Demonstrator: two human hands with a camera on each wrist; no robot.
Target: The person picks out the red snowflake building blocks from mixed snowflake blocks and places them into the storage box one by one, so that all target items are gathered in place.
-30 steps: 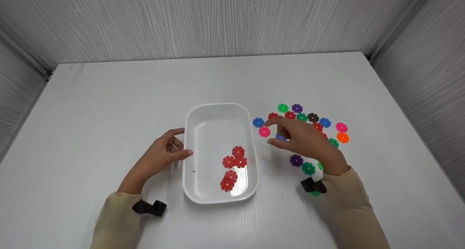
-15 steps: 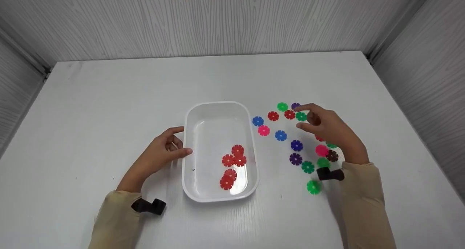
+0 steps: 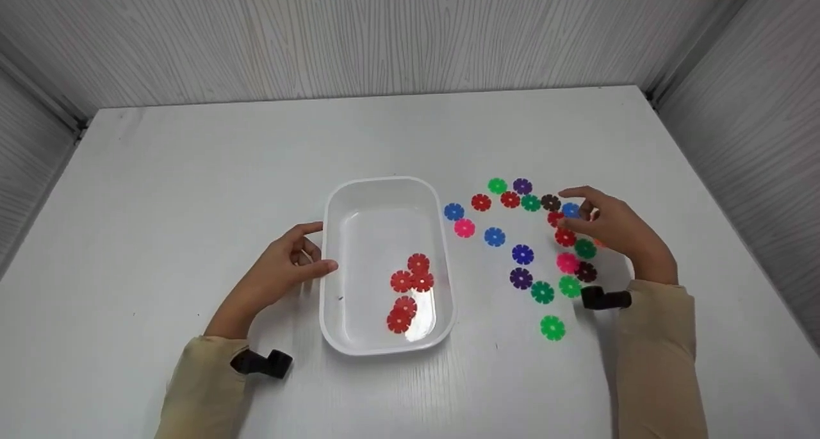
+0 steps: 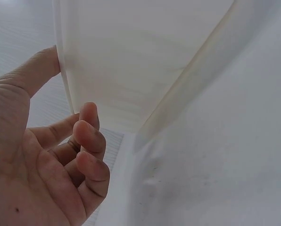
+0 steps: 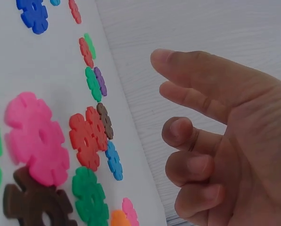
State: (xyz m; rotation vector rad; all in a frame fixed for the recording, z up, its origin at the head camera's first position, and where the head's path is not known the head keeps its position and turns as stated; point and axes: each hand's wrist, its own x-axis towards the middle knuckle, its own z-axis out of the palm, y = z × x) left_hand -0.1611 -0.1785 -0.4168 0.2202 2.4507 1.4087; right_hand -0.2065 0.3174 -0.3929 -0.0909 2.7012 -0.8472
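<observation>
A white rectangular tray (image 3: 371,231) stands mid-table, with several red snowflake discs (image 3: 401,281) lying in its right half. My left hand (image 3: 278,266) holds its left side, thumb over the rim and index finger against the outer wall; the left wrist view shows the other fingers curled beside the tray wall (image 4: 131,61). Over the loose discs on the right, my right hand (image 3: 612,227) hovers with thumb and index finger apart and nothing between them. A red disc (image 3: 565,237) and a dark brown disc (image 3: 550,202) lie close by its fingertips.
Loose discs in several colours spread to the right of the tray, among them a blue disc (image 3: 454,211) near its rim and a green disc (image 3: 553,328) at the front. An orange disc (image 5: 119,218) shows in the right wrist view. Grey wood-grain panels (image 3: 384,35) bound the table.
My right hand has moved right across the discs, uncovering those in the middle of the spread. The left hand and the tray have stayed in place.
</observation>
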